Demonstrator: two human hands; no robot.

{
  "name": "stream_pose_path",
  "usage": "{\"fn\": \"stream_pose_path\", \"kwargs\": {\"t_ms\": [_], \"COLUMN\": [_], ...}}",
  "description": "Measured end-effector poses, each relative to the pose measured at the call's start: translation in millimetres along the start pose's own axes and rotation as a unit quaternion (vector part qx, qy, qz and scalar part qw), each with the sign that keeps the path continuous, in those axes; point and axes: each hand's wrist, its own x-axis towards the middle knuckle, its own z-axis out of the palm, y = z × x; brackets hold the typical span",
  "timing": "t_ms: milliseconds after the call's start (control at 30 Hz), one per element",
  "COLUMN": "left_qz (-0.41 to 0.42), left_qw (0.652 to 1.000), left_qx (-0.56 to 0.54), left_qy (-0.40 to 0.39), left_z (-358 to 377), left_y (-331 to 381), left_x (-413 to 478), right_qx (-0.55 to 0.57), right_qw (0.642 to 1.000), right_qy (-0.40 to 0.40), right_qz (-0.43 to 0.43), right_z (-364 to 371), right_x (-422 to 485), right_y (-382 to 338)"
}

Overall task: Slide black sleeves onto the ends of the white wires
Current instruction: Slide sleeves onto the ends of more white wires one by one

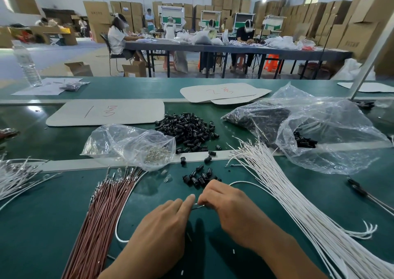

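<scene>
My left hand (170, 216) and my right hand (226, 204) meet at the middle of the green bench. Between their fingertips they pinch the metal-tipped end of one white wire (199, 206); whether a sleeve sits on it is hidden by my fingers. That wire loops off to the left (121, 212) and to the right (245, 182). A small cluster of black sleeves (197, 177) lies just beyond my right hand. A larger heap of black sleeves (189, 129) sits farther back. A thick bundle of white wires (298, 204) fans out at the right.
A bundle of brown wires (102, 214) lies left of my hands. A clear bag of metal terminals (132, 146) is behind it, and a big plastic bag of sleeves (309, 129) at the right. More white wires (15, 176) at far left. Cardboard sheets (106, 112), a water bottle (27, 65).
</scene>
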Motion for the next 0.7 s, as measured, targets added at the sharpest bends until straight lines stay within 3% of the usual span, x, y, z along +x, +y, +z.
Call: {"fn": "stream_pose_path", "kwargs": {"t_ms": [200, 367, 467, 600, 700], "left_qz": [0.022, -0.003, -0.041, -0.126, -0.167], "left_qw": [0.999, 0.994, 0.979, 0.965, 0.957], "left_qx": [0.024, -0.109, -0.19, -0.208, -0.212], "left_qy": [-0.005, 0.01, 0.061, 0.097, 0.11], "left_z": [3, 14, 15, 13, 10], "left_y": [0, -5, -2, -2, -3], "left_x": [2, 6, 8, 12, 12], "right_qx": [-0.035, 0.019, 0.105, 0.276, 0.177], "right_qw": [0.999, 0.994, 0.98, 0.936, 0.963], "right_qy": [0.033, 0.11, 0.151, 0.093, 0.067], "right_qz": [-0.022, 0.004, 0.078, 0.197, 0.19], "right_z": [6, 15, 20, 19, 22], "right_x": [3, 4, 5, 21, 49], "right_y": [-9, -18, -22, -16, -3]}}
